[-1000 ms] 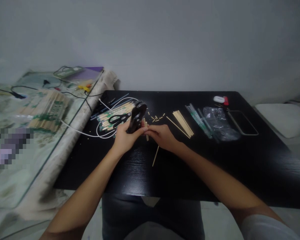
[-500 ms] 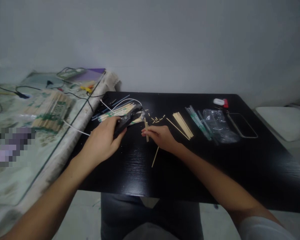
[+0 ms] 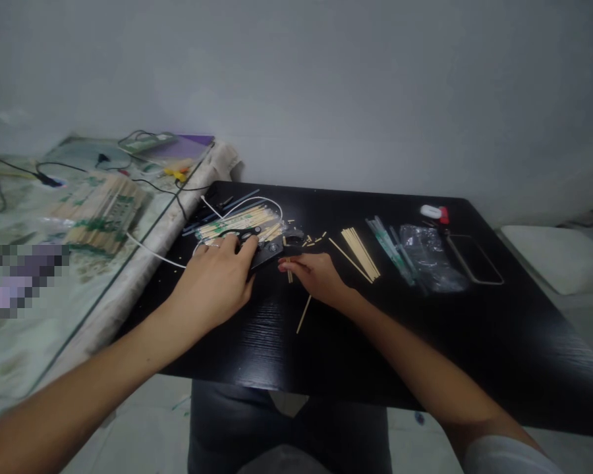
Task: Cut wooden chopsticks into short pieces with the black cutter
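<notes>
My left hand (image 3: 216, 270) is wrapped round a black hand cutter (image 3: 271, 250) with a round pivot, its head pointing right. My right hand (image 3: 321, 273) pinches short wooden sticks (image 3: 290, 276) upright beside the cutter's jaws; their upper ends are hidden at the jaws. Short cut pieces of stick (image 3: 317, 239) lie scattered just behind. A longer loose stick (image 3: 304, 315) lies on the table, partly under my right hand. To the right is a small fanned group of long sticks (image 3: 360, 253).
Wrapped sticks (image 3: 242, 220) and a white cable (image 3: 153, 249) lie at the left of the black table (image 3: 375, 355). Plastic wrappers (image 3: 432, 257), a phone (image 3: 474, 258) and a white-and-red item (image 3: 433, 212) are at right. Packed sticks (image 3: 103, 214) rest on the glass-topped table.
My left hand has turned the cutter flatter, and its head now meets the sticks in my right hand. The right hand stays in nearly the same place.
</notes>
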A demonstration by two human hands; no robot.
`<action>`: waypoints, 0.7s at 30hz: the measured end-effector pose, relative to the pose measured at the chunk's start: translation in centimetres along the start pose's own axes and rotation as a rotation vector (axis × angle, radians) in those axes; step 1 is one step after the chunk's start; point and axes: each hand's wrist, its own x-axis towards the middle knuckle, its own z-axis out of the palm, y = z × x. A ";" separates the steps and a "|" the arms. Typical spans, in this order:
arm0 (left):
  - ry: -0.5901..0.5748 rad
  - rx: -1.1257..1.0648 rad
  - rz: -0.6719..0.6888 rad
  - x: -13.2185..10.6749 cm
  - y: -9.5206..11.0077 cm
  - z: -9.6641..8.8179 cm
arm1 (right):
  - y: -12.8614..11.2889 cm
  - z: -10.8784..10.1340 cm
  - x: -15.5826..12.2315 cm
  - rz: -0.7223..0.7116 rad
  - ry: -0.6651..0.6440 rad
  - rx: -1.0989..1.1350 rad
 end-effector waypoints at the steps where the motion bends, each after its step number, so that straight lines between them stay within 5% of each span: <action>1: -0.010 0.003 -0.002 0.0 0.0 0.0 | 0.0 0.0 0.0 -0.004 0.000 -0.005; 21: -0.190 0.134 -0.012 -0.2 -0.2 -0.3 | 0.4 0.4 -0.1 -0.080 -0.013 -0.051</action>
